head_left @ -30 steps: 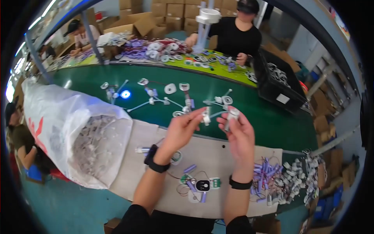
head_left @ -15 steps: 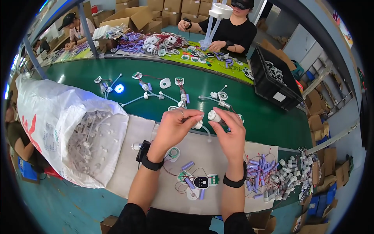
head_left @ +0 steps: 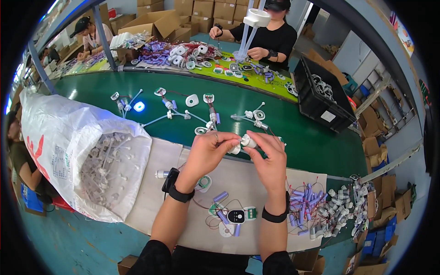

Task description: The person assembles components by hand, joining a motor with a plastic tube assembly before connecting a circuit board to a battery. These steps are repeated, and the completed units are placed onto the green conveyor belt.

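Observation:
Above the far edge of the beige work mat (head_left: pixel 183 224), both my hands meet in a pinch. Between the thumb and fingers of my right hand (head_left: pixel 269 158) is a white round-capped cylinder (head_left: pixel 248 141), like a small pump motor. My left hand (head_left: pixel 208 153) pinches a small clear piece, mostly hidden by the fingertips, against the cylinder's end. Just beneath the fingers another white part shows in part. Nearer me on the mat lie a black-faced control module (head_left: pixel 236 216), purple battery cells (head_left: pixel 221 195) with thin wires, and a green circuit board (head_left: pixel 250 212).
A white sack (head_left: pixel 59 151) of clear tube fittings lies open at left. Piles of purple cells (head_left: pixel 302 201) and silver-white motors (head_left: pixel 337 206) sit at right. Part sets lie on the green belt (head_left: pixel 160 130). A black crate (head_left: pixel 321 98) stands beyond; people work across.
My hands have come together: the clear piece in the left now meets the white cylinder, where a gap was before. The part sets on the belt have shifted slightly left.

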`<state>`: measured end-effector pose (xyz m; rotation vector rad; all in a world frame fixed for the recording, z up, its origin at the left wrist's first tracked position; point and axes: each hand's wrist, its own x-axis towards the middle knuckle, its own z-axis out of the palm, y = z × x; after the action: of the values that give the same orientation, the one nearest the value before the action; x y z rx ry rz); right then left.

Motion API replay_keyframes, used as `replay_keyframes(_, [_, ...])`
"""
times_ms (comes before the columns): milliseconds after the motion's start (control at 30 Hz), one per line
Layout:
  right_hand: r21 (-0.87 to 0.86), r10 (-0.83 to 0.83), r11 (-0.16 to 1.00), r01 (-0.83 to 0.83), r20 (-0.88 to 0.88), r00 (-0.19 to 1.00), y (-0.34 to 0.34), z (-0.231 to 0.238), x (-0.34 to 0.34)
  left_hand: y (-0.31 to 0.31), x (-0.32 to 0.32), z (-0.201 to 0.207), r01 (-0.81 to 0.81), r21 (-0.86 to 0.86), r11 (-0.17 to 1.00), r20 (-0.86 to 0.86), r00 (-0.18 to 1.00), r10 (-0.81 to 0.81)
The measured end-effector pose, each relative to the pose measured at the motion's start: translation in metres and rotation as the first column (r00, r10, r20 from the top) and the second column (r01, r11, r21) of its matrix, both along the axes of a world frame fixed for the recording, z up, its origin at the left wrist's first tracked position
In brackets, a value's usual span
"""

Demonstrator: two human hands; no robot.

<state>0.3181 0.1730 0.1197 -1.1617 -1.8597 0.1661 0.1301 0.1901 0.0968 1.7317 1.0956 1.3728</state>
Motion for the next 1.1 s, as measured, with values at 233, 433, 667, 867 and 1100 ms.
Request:
replay_keyframes(233, [0.036,0.014,0.999,-0.015,0.024,1.0,0.0,-0.001,0.0,0.0,0.0,-0.003,-0.005,-0.023,1.0,0.013,1.0,0.005])
replay_keyframes(433, [0.123,-0.006,0.992,-0.011,0.142,0.99,-0.003,0.006,0.001,-0.001,0.001,0.002,-0.057,0.174,0.983,-0.094,0.993,0.074])
replay_keyframes(667, [0.175,0.001,0.984,-0.045,0.239,0.971,0.0,0.0,0.009,-0.002,0.01,-0.005,-0.055,0.154,0.986,-0.141,0.987,0.077])
replay_keyframes(867, [0.244,-0.004,0.968,-0.056,0.238,0.971,0.002,0.004,0.006,-0.003,0.002,0.004,0.019,-0.104,0.994,-0.051,0.998,-0.024])
replay_keyframes(1100, [0.206,0.048,0.973,-0.106,0.268,0.962,0.002,0.001,0.013,-0.003,0.007,-0.007,0.055,-0.04,0.998,-0.116,0.991,-0.059])
